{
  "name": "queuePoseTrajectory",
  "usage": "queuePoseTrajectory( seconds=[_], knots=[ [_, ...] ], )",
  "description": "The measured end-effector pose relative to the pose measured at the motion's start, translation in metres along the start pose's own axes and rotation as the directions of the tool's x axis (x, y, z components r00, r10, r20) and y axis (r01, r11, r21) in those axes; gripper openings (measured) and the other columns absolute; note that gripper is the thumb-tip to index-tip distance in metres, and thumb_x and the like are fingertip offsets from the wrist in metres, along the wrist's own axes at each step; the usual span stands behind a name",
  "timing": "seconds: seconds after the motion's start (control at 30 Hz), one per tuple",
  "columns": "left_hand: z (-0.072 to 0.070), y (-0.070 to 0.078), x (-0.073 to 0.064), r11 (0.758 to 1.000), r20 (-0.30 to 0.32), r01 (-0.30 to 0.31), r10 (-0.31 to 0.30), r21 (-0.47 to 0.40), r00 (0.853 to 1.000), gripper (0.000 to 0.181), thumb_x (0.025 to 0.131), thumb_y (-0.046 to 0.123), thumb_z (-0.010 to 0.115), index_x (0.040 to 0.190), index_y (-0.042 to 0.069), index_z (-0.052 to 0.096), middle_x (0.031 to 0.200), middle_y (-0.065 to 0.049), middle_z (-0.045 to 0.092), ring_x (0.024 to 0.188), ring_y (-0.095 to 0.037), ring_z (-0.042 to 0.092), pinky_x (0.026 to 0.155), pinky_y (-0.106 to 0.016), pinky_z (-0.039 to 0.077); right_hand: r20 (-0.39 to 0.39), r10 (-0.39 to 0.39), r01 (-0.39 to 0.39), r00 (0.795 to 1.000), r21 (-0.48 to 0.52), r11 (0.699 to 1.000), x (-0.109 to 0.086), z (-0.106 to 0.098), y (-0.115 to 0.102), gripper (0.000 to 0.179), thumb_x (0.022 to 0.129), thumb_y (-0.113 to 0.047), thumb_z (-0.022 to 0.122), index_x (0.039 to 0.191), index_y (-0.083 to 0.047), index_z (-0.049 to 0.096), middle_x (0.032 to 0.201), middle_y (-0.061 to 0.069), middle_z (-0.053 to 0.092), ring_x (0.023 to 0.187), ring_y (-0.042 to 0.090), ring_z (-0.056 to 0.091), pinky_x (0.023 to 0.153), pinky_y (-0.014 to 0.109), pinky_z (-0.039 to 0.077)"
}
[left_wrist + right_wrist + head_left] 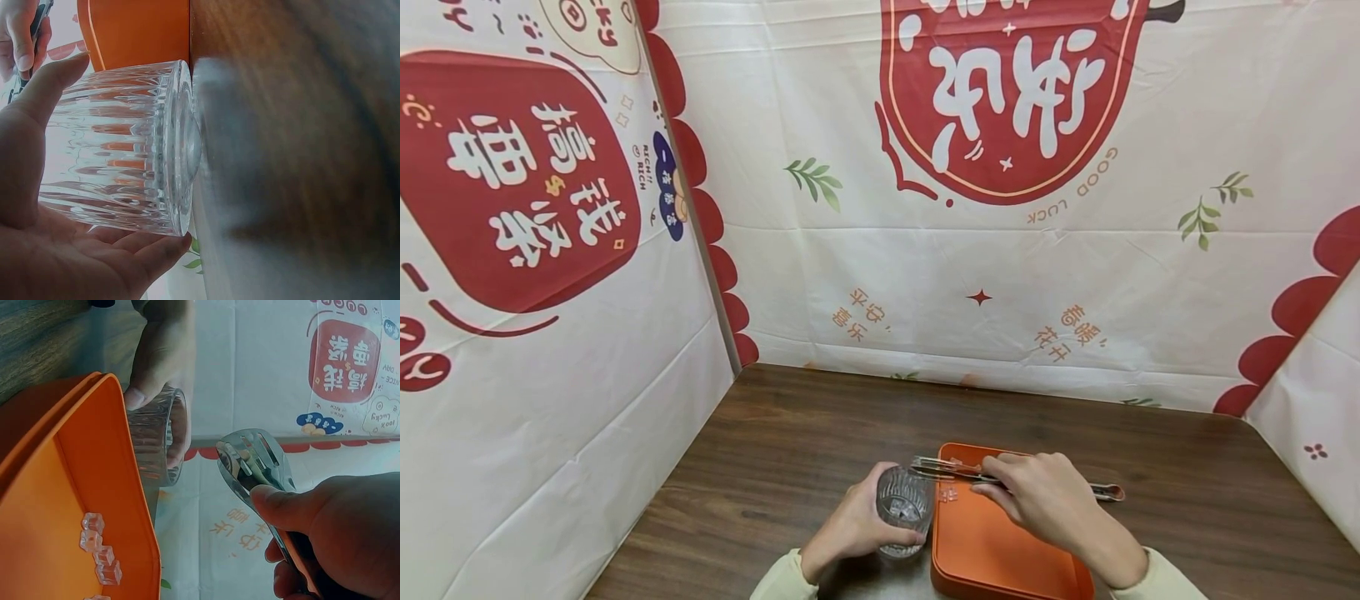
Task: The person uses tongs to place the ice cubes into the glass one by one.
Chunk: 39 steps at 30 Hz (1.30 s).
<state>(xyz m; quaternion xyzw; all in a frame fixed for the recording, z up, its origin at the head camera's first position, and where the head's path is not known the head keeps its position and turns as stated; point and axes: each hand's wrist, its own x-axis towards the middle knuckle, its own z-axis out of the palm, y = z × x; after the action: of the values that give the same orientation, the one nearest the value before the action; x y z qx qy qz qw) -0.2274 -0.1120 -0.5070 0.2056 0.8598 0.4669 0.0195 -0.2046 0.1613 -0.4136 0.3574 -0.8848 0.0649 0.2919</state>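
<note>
"Beside the left wall of the orange, round-cornered rectangular tray [992, 546], what stands there?"

"A clear, ribbed glass tumbler [119, 144], mouth upward. The left hand [853, 517] grips it, thumb on one side, fingers curled round the other."

"Does its base meet the brown wooden tabletop [715, 500]?"

"It comes very close; whether it touches, I can't tell. Nor can I tell whether its side meets the tray. That's the tightest spot."

"And the right hand [1052, 492]?"

"Thumb and fingers clamped on the slotted metal tongs [256, 450] with dark grips. They cross above the far part of the tray, tips near the tumbler's rim, handle end jutting past the tray's right edge."

"Is something between the tips?"

"I can't tell. Several small clear cubes [109, 573] lie on the tray's floor, by the left wall toward the far corner."

"How much room around all this?"

"Leftward, plenty: wood runs from the left hand to the white printed side cloth [550, 417]. Past the tray's far edge, a narrower strip of wood reaches the white back cloth [962, 267]. Nearer the person, orange floor stretches below the right hand."
</note>
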Motion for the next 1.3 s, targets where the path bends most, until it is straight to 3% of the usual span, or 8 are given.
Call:
queuePoseTrajectory(
  seconds=[1.0,1.3],
  knots=[
    [0.0001,-0.0005,-0.0001,1.0,-0.003,-0.009,0.009,0.012,1.0,0.086,0.059,0.039,0.095,0.13,0.018,0.05,0.107,-0.003,0.068,0.093,-0.015,0.064,0.08,-0.029,0.051,0.074,0.03,-0.029,0.997,-0.011,1.0,0.0001,0.0054,-0.002,0.026,0.083,-0.038,0.077,0.074,-0.029,0.055,0.061,-0.021,0.047,0.05,-0.001,0.044,0.044,0.022,0.032],
    [0.0001,-0.0013,0.0003,0.999,-0.009,-0.009,0.01,0.034,1.0,0.088,0.059,0.04,0.094,0.131,0.018,0.05,0.108,0.0,0.068,0.094,-0.015,0.064,0.081,-0.029,0.05,0.047,0.008,-0.008,0.999,0.003,1.0,-0.0012,0.0076,-0.0015,0.024,0.082,-0.04,0.077,0.077,-0.029,0.057,0.061,-0.021,0.049,0.049,-0.002,0.045,0.043,0.022,0.032]
  ],
)
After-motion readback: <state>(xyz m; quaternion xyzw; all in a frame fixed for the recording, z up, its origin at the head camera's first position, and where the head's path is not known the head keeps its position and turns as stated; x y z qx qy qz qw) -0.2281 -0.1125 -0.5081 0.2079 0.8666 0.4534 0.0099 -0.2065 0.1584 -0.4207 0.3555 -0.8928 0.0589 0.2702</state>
